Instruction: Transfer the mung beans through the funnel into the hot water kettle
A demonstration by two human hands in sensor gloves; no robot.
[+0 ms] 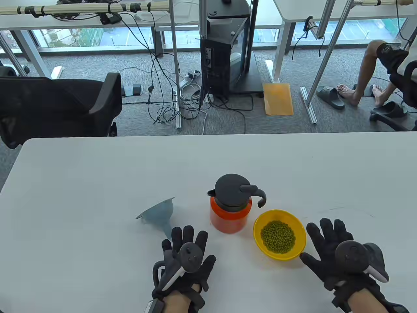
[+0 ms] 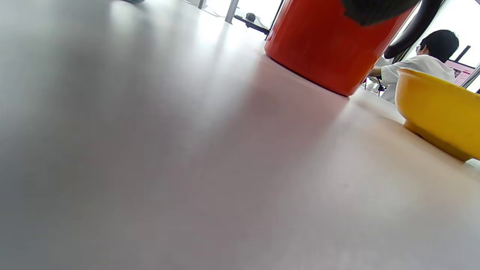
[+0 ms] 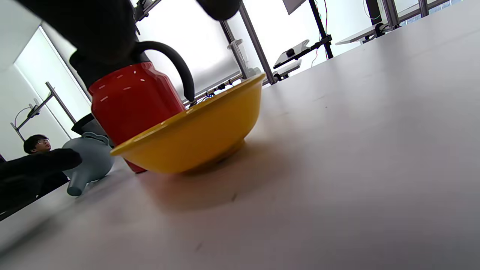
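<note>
An orange kettle (image 1: pixel 230 215) with a black lid (image 1: pixel 233 190) on stands upright mid-table; it also shows in the left wrist view (image 2: pixel 322 45) and the right wrist view (image 3: pixel 131 101). A yellow bowl (image 1: pixel 294 252) holding green mung beans (image 1: pixel 278 237) sits right of it, also in the left wrist view (image 2: pixel 438 112) and the right wrist view (image 3: pixel 198 131). A grey-blue funnel (image 1: pixel 158 215) lies on its side left of the kettle, also in the right wrist view (image 3: pixel 88 161). My left hand (image 1: pixel 187 251) lies flat and empty just below the funnel's spout. My right hand (image 1: pixel 329 243) lies flat and empty right of the bowl.
The white table (image 1: pixel 97 182) stretches wide behind and to the left. Beyond its far edge are a black office chair (image 1: pixel 58 107), a black computer tower (image 1: pixel 224 55), cables and a seated person's legs (image 1: pixel 365 81).
</note>
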